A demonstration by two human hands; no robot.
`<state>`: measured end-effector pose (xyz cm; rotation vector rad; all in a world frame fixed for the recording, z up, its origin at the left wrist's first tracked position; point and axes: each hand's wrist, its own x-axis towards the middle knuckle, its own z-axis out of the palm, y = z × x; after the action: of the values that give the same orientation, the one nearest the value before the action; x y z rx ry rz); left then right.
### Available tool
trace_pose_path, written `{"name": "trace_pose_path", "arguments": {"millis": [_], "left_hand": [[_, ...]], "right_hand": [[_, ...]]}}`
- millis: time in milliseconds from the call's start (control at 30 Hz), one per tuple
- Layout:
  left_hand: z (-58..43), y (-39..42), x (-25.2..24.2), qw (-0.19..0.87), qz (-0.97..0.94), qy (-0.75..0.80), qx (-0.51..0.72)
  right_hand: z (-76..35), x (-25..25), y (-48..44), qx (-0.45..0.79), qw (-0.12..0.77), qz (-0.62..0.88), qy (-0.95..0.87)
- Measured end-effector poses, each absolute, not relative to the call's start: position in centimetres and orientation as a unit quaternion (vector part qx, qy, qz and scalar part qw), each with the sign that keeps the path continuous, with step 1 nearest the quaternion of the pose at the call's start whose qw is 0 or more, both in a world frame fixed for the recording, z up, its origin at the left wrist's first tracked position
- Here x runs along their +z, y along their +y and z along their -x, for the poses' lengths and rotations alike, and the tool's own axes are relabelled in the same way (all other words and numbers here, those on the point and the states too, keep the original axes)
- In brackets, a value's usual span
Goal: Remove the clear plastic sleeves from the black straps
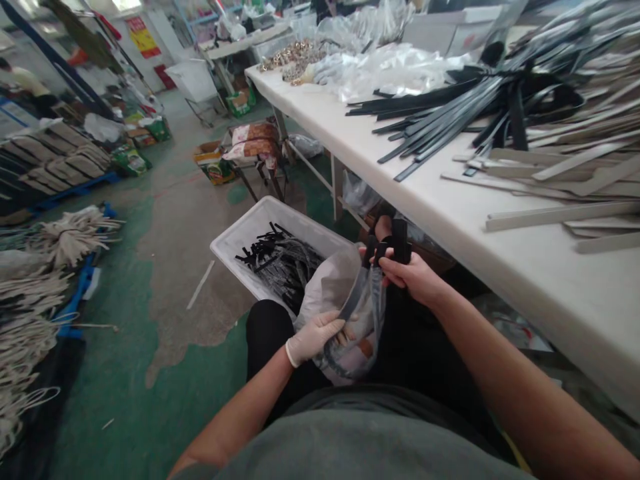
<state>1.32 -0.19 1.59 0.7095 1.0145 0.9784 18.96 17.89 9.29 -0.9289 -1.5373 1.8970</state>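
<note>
My left hand (316,337), in a pale glove, is closed around a dark strap (356,293) sleeved in clear plastic. The strap hangs in a loop over my lap, its bare black ends at the top. My right hand (411,272), ungloved, pinches the strap near those ends, and black pieces stick up above its fingers. Behind the loop lies a whitish plastic bag (330,287), partly hidden by the strap and my left hand. Just beyond my knee a white plastic bin (240,217) holds many similar black straps in plastic (285,260).
A long white table (425,193) runs along my right, bearing bundled black straps (450,113), beige strips (560,213) and clear plastic bags (395,70). A stool (255,143) stands beyond the bin. Corded bundles (65,240) lie at left; a person (30,87) is at far left.
</note>
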Motion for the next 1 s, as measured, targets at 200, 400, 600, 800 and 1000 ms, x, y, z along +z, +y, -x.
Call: {"name": "trace_pose_path", "arguments": {"millis": [200,400,600,800,1000], "left_hand": [[-1.1,0.8,2.7,0.665,-0.365,0.462,0.46],[-3.1,3.2,4.8,0.576,-0.385,0.489,0.53],[-4.1,0.6,3.6,0.549,-0.504,0.543,0.388],[-1.2,-2.4,0.7,0.632,-0.404,0.537,0.386],[10.9,4.1,1.8,0.476,-0.243,0.644,0.547]], "right_hand": [[-18.1,10.3,15.6,0.656,0.258,0.36,-0.611],[-16.6,10.2,12.6,0.585,0.178,0.328,-0.72],[-17.5,11.2,13.2,0.609,0.232,0.433,-0.623],[-18.6,10.9,14.9,0.594,0.304,0.481,-0.569],[-18.4,11.9,17.1,0.441,0.321,0.525,-0.653]]}}
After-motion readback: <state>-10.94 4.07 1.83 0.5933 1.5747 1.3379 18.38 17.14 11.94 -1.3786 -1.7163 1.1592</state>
